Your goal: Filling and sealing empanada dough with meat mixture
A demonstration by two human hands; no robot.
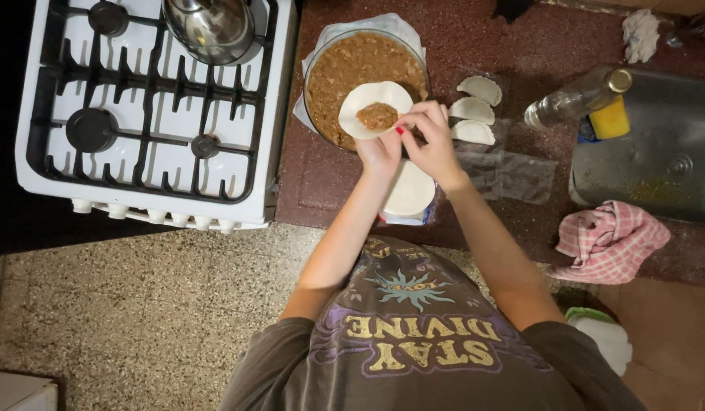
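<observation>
Dough round (371, 106) with mound of filling (377, 116) held over bowl (322, 68). Left hand (379, 151) cups it from below; right hand (428, 141) pinches edge nearest bowl rim. Risk: off-centre filling squeezes out, seam fails.

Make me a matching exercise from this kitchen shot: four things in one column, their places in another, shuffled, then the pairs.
Things:
1. dough disc
2. kettle
3. pink cloth
4. folded pastries

Places:
A. on the stove
B. on the counter right of the bowl
C. held in the left hand, the right hand at its edge
D. just below the sink

Pairs: 1-C, 2-A, 3-D, 4-B
</observation>
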